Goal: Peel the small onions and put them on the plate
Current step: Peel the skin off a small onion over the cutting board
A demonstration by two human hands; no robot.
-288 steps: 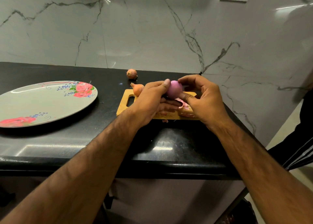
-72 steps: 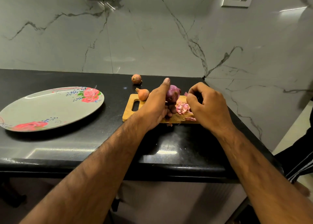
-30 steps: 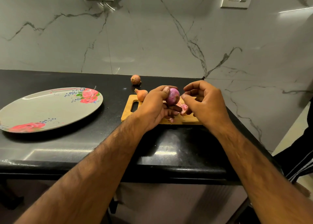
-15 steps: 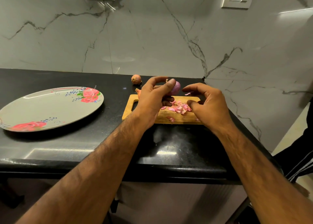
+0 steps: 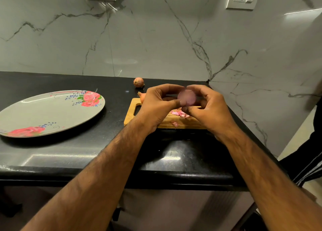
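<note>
Closing back in since prev. frame, right hand [image 5: 209, 108] is regripping. L→R: plate [image 5: 34, 112] is sitting well left, no onions on it; left hand [image 5: 156, 107] is pinching purple onion [image 5: 187, 97] over cutting board [image 5: 132, 115]; right hand is pinching opp. side. Left hand is nearer plate.

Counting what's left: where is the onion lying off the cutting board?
Head view: the unpeeled onion sits on the black countertop near the wall, behind the left end of the cutting board.
</note>
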